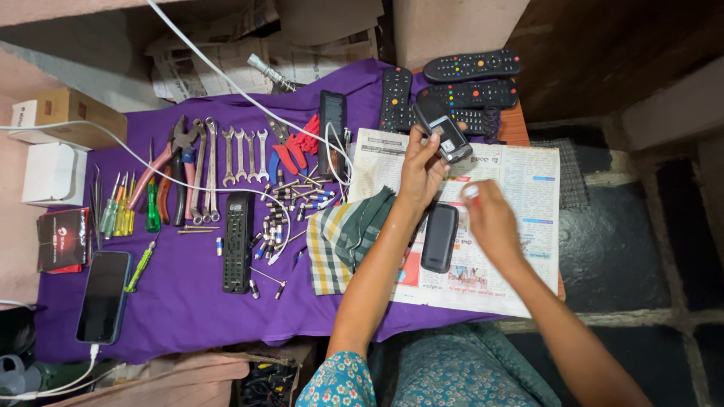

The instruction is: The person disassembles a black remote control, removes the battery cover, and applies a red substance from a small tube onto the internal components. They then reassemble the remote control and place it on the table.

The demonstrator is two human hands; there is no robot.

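Left hand (pixel 419 169) grip pinches black remote part (pixel 443 128); right hand (pixel 489 215) pinches small white-red bit (pixel 470 191), prob. cap, over newspaper (pixel 528 181).

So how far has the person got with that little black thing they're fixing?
Looks done: a dark back cover lies off on the newspaper. In hand: the left hand holds the small dark device up, open side showing, while the right hand pinches something small and white. Left, probably: putting the cover back on. The screwdrivers lie untouched on the purple cloth.
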